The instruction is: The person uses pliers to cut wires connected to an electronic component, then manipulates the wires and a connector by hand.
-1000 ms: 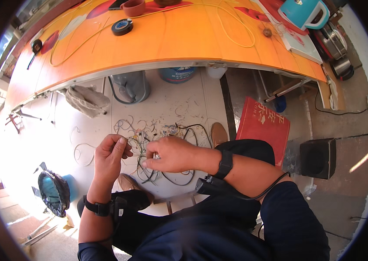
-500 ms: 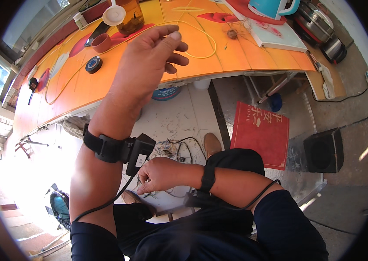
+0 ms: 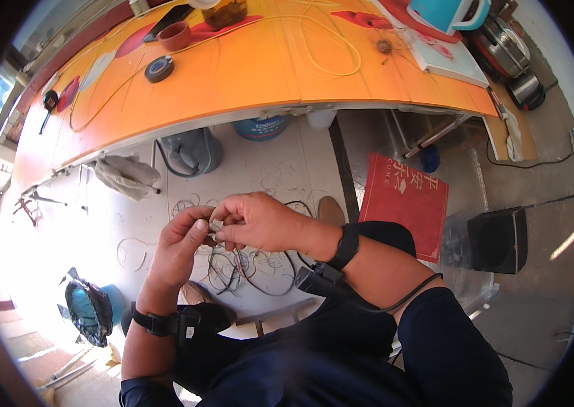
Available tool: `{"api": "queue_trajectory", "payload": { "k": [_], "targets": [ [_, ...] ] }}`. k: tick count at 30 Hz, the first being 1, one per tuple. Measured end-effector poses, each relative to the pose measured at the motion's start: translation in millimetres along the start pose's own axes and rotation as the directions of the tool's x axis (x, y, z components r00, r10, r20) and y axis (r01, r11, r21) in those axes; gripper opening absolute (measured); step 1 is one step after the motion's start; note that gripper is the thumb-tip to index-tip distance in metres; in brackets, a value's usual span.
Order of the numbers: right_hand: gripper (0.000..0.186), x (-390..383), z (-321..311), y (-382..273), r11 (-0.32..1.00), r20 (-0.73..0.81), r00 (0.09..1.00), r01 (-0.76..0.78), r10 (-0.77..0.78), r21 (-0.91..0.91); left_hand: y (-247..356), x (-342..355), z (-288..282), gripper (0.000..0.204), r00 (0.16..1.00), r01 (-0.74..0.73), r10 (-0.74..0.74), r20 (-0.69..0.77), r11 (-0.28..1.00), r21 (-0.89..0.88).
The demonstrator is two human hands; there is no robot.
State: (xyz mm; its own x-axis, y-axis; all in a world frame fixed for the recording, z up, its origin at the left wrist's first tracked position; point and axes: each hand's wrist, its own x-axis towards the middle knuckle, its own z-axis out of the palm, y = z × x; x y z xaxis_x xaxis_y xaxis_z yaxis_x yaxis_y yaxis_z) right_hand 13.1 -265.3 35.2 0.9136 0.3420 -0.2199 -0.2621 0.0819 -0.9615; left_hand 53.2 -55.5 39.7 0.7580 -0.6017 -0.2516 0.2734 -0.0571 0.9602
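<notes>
Above the floor, in front of the table, my two hands meet with fingertips close together. My right hand (image 3: 260, 220) is closed in a pinch on a small pale piece (image 3: 216, 226), whose kind is too small to make out. The left thumb and fingers also close at that piece, so my left hand (image 3: 179, 245) is pinched too, its fingertips partly hidden. Beneath them a tangle of cut wires (image 3: 232, 268), dark and light, lies on the pale floor. Black straps with small boxes circle both wrists.
The orange table (image 3: 246, 81) carries a roll of black tape (image 3: 159, 69), yellow cable (image 3: 310, 57), a tape measure (image 3: 50, 101), a clay cup (image 3: 175, 36) and a blue kettle (image 3: 439, 13). A grey watering can (image 3: 195, 150), a red mat (image 3: 405, 207), a black speaker box (image 3: 498, 237) and a bagged bin (image 3: 90, 312) stand around.
My left hand has come down from over the table to join the right one. The right hand has moved up slightly, and both now pinch at a small pale piece.
</notes>
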Motion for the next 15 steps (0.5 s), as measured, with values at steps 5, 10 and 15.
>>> {"api": "queue_trajectory", "payload": {
  "k": [5, 10, 15],
  "targets": [
    [0.023, 7.8, 10.7, 4.1, 0.995, -0.007, 0.999, -0.046, 0.047, 0.093, -25.7, -23.5, -8.9, 0.025, 0.998, -0.052, 0.045, -0.051, 0.988, -0.143],
    [0.026, 11.1, 20.9, -4.8, 0.993, 0.010, 0.993, -0.114, 0.114, 0.043, -29.7, -28.0, -22.1, 0.022, 0.998, -0.065, 0.063, -0.016, 0.968, -0.241],
    [0.027, 20.2, 31.4, 5.7, 0.998, 0.065, 0.997, -0.044, 0.041, 0.052, -35.3, -36.0, -28.3, 0.020, 0.998, -0.012, -0.006, -0.059, 0.952, -0.306]
  ]
}}
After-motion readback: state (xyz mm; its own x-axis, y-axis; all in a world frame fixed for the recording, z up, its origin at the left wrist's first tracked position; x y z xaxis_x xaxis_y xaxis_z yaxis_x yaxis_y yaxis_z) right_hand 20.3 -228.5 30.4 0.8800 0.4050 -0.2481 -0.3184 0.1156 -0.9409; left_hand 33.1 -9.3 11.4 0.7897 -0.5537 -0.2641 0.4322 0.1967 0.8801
